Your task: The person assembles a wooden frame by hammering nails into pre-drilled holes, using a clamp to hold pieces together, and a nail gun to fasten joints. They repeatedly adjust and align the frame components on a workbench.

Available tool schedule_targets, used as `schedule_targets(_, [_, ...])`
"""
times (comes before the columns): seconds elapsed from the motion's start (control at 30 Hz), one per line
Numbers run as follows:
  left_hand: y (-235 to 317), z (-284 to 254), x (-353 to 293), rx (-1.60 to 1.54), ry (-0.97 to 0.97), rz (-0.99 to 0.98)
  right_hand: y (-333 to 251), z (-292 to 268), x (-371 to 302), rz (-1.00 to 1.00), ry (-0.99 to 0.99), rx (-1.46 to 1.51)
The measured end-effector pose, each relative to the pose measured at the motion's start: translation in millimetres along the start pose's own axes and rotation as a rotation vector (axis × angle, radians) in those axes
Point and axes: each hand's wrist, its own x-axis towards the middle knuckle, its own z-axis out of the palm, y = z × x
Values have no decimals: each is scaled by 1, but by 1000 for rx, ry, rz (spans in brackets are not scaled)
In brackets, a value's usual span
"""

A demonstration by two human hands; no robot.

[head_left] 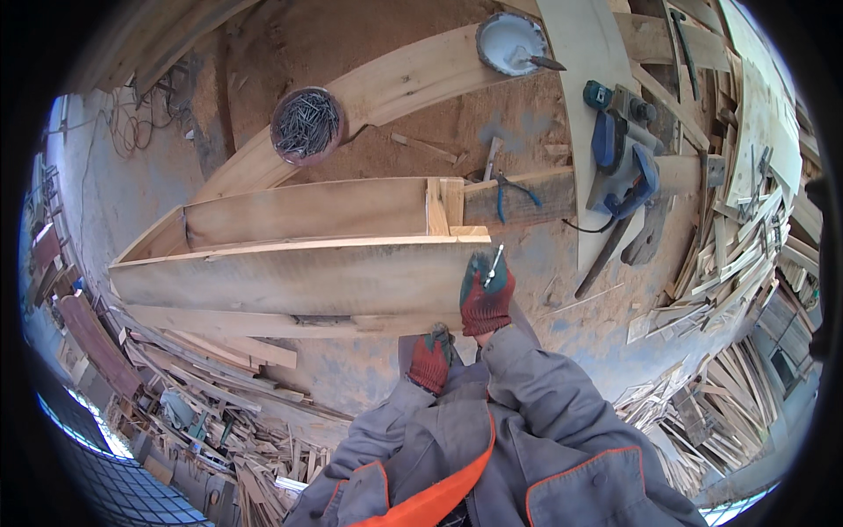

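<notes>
My right hand (488, 294), in a red and green work glove, is at the near right corner of a long wooden box frame (307, 277). Its fingers are closed on a thin, silvery piece of metal (495, 265) that looks like a nail. Close to my body, my left hand (431, 360) is curled closed in a similar glove, below the near board. What it holds, if anything, I cannot make out. The frame has long side boards, and short wood blocks (445, 206) stand at its right end.
Beyond the frame are a bowl of nails (306, 126) and a bowl of white paste (511, 44) with a spreader. Blue-handled pliers (516, 195) lie by the right end. A blue and grey power planer (625, 158) sits farther right. Scrap wood strips (733, 263) pile up at both sides.
</notes>
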Motion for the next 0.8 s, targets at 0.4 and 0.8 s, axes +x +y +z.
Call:
schedule_targets(0.4, [47, -8, -12, -58, 38, 41, 0, -4, -2, 52, -36, 17])
schedule_targets(0.8, [55, -6, -9, -205, -21, -83, 16, 4, -2, -18, 41, -7])
